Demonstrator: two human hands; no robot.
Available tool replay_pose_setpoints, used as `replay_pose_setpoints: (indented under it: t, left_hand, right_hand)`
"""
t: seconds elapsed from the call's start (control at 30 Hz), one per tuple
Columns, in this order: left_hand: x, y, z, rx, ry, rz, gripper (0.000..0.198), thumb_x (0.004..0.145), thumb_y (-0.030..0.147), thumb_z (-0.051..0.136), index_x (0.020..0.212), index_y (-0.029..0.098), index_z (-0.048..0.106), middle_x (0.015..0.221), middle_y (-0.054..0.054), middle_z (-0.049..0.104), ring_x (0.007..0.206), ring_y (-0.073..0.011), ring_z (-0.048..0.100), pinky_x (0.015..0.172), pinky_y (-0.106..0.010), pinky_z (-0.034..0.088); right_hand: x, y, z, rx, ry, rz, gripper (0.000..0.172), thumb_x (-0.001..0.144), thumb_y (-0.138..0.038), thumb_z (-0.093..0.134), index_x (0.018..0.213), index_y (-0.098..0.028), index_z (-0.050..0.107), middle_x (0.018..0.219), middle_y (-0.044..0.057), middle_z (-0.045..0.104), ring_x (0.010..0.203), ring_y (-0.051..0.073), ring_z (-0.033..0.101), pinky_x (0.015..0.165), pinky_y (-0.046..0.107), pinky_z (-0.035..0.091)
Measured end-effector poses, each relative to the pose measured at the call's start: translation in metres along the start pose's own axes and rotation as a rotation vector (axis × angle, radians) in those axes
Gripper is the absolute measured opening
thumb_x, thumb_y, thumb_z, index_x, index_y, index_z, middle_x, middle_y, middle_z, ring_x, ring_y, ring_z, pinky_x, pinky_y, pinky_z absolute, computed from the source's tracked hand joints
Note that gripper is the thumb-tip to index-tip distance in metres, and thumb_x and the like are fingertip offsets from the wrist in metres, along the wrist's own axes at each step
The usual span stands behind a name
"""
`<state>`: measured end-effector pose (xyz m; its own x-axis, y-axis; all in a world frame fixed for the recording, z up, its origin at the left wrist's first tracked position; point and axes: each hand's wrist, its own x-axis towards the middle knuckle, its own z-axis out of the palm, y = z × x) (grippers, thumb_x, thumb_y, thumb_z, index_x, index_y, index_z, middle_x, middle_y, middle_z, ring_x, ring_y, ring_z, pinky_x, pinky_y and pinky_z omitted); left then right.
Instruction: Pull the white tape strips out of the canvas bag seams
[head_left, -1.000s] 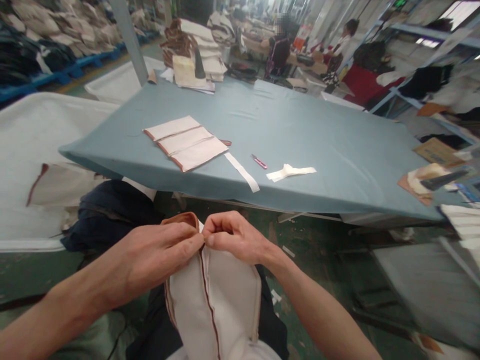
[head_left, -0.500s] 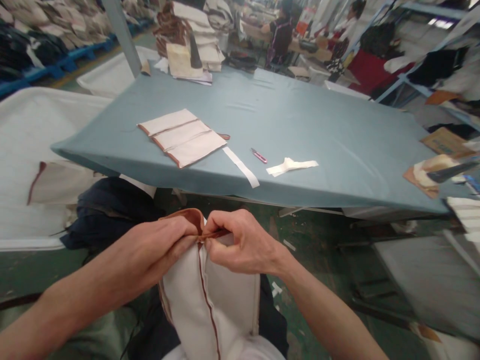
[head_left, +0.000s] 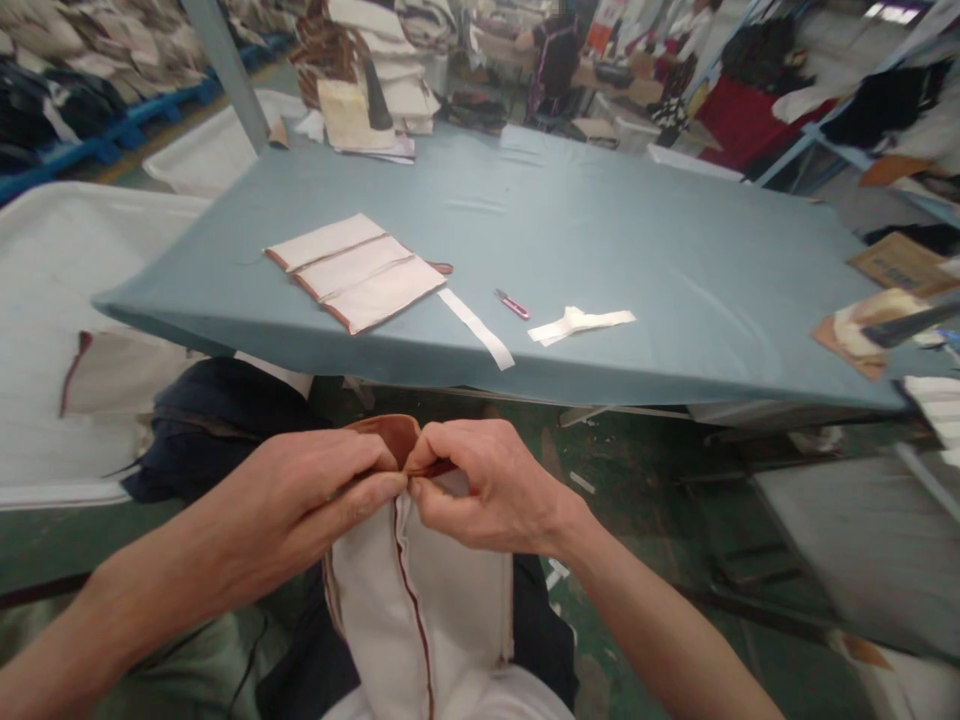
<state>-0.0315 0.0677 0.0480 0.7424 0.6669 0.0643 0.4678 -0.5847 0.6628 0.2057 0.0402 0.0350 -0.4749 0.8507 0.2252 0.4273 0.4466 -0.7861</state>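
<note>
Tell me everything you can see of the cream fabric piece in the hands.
The cream fabric piece looks like cloth, with a slightly wavy dark brown line running lengthwise down its middle and a brown band curving at its far end. It lies lengthwise over the person's dark clothing. The left hand and right hand pinch it side by side near the far end, partly hiding it.

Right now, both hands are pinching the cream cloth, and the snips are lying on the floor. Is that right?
Not quite: the snips are on the table, as the head view shows. The left hand and right hand are indeed pinching the cream cloth.
</note>
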Motion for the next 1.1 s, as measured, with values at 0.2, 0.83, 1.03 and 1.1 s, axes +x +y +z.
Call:
replay_pose_setpoints:
  t: [0.2,0.83,1.03,1.1]
  left_hand:
    - [0.006,0.002,0.009,0.040,-0.013,0.101,0.037,0.111,0.025,0.044,0.075,0.021,0.051,0.065,0.006,0.054,0.057,-0.0102,0.050,0.056,-0.026,0.034]
    - [0.010,0.015,0.057,-0.917,0.276,-0.224,0.042,0.102,0.043,0.061,0.069,0.019,0.057,0.067,0.003,0.049,0.062,-0.0122,0.042,0.057,-0.022,0.039]
    - [0.008,0.015,0.069,-1.133,0.274,-0.253,0.055,0.097,0.060,0.071,0.065,0.019,0.055,0.066,0.004,0.044,0.060,-0.0120,0.036,0.055,-0.023,0.037]
    - [0.006,0.011,0.066,-1.062,0.265,-0.259,0.057,0.098,0.064,0.068,0.065,0.019,0.054,0.066,0.004,0.045,0.062,-0.0131,0.038,0.057,-0.024,0.037]
  right_hand:
    - [-0.007,-0.004,-0.010,-0.082,-0.026,-0.036,0.005,0.090,-0.021,0.061,0.090,-0.021,0.066,0.085,0.003,0.078,0.076,0.017,0.069,0.071,0.028,0.044]
    - [-0.002,0.033,0.043,1.044,0.016,0.255,0.071,0.080,-0.073,0.085,0.060,-0.022,0.040,0.059,-0.009,0.035,0.056,0.007,0.025,0.054,0.026,0.020]
    - [-0.001,0.033,0.037,1.017,-0.020,0.233,0.073,0.075,-0.069,0.091,0.056,-0.022,0.038,0.056,-0.010,0.030,0.054,0.007,0.021,0.052,0.028,0.016]
    - [0.001,0.033,0.034,0.973,-0.038,0.254,0.073,0.072,-0.071,0.091,0.056,-0.022,0.039,0.055,-0.010,0.031,0.053,0.007,0.021,0.051,0.027,0.015]
